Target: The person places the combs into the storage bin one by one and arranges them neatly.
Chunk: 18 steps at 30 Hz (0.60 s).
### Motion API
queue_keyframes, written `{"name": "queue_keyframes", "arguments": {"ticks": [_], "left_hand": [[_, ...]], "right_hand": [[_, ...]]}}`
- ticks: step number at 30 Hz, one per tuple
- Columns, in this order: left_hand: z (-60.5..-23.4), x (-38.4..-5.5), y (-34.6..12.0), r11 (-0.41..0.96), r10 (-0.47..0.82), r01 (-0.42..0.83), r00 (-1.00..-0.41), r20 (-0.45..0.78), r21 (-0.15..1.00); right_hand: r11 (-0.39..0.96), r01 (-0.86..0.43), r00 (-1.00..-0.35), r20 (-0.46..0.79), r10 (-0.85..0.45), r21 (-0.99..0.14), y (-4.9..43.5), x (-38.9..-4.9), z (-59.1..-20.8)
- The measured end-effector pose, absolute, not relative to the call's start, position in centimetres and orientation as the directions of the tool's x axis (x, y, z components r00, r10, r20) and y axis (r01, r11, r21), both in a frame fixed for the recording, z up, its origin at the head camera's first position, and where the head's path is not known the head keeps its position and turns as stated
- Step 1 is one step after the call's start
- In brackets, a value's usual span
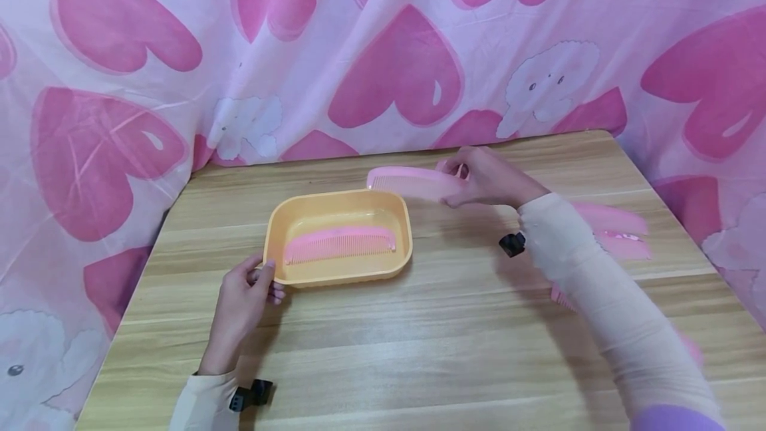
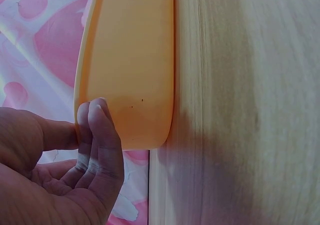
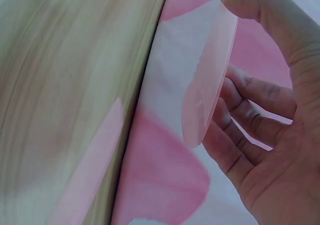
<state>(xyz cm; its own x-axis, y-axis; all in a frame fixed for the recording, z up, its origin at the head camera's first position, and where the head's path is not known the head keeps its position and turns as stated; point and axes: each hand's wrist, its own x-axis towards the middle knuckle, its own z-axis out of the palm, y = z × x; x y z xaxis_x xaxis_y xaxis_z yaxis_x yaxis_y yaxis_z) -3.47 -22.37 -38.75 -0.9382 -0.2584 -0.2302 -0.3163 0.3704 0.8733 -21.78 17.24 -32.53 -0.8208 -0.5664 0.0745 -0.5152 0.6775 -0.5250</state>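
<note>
My left hand [image 1: 242, 301] pinches the near left corner of a yellow-orange plastic basin [image 1: 344, 278], thumb on the rim and fingers against the outer wall [image 2: 137, 120]. Inside the basin lies one pink comb [image 1: 344, 235], teeth toward me. Held by one end in my right hand [image 1: 487, 178] is another pink comb [image 1: 413, 177]; its free end reaches the basin's far right corner, and I cannot tell whether they touch. In the right wrist view, thumb and fingers grip this comb [image 3: 212, 85] above the table's level.
Several pink pieces lie at the right of the wooden table [image 1: 383, 358], partly hidden by my right arm: a comb-like one [image 1: 622, 219], a toothed edge [image 1: 561, 298] and a pink bit [image 1: 691, 349]. A pink heart-patterned cloth [image 1: 395, 72] hangs behind the table.
</note>
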Motion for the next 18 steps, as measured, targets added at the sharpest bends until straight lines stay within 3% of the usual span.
{"name": "queue_keyframes", "arguments": {"ticks": [18], "left_hand": [[-38.7,-3.7,-22.3,0.379,-0.277,-0.352,-0.926,-0.258,0.856]], "right_hand": [[0.553,-0.643,-0.681,0.064,-0.730,-0.530,9.3,-21.4,-32.8]]}}
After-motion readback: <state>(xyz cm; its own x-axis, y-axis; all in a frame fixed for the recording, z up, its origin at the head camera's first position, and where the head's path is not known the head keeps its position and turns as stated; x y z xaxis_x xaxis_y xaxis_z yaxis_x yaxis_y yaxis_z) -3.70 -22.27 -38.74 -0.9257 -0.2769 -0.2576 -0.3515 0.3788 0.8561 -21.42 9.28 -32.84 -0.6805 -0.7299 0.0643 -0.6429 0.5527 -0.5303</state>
